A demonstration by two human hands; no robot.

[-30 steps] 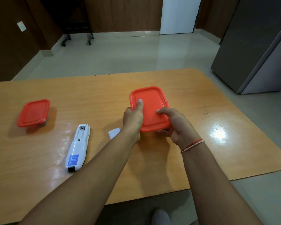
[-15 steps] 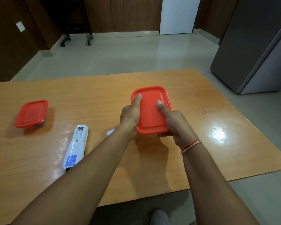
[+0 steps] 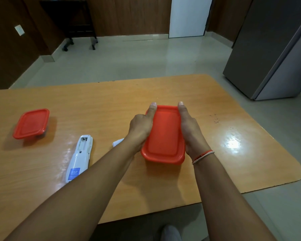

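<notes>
A red-lidded box (image 3: 164, 136) sits on the wooden desk (image 3: 233, 162), its long sides running away from the person. The left hand (image 3: 141, 129) and the right hand (image 3: 191, 133) grip it from either side, with the thumbs stretched along the lid's long edges and the fingers hidden below. A thread bracelet (image 3: 202, 156) circles the right wrist. Left of the forearm, a small white piece (image 3: 117, 142) peeks out, then a white remote (image 3: 80, 157) lies back-up. A smaller red-lidded box (image 3: 31, 123) stands well apart at the far left.
</notes>
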